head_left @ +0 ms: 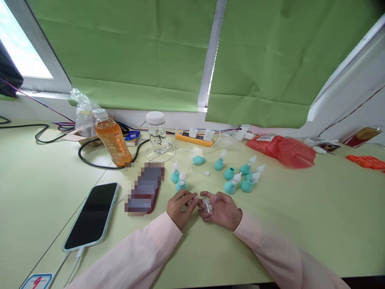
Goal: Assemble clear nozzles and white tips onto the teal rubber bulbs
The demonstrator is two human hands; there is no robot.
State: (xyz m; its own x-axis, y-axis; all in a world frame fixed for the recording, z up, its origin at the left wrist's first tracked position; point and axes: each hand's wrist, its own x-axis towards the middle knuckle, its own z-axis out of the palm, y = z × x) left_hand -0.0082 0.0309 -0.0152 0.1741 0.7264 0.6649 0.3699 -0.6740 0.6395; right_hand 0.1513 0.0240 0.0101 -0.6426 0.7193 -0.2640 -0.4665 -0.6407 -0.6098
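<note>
My left hand (180, 206) pinches something small and pale between thumb and fingertips, too small to name. Right beside it, my right hand (224, 210) is turned palm up, with a clear plastic tube piece (207, 206) lying held against its curled fingers. Beyond my hands stand several small teal bulbs with pale nozzles, like nasal aspirators, among them a left-hand bulb (181, 184) and a right-hand bulb (230, 187). One teal bulb (229, 173) has an open neck and no nozzle. Another teal bulb (198, 160) lies on its side. A small white tip (206, 173) lies between them.
On the left are a phone on a cable (93, 216), a second, blurred phone (146, 186) and a tilted bottle of orange drink (112, 138). Farther back stand a lidded clear cup (157, 134) and a yellow power strip (183, 139). A red plastic bag (282, 150) lies at the right.
</note>
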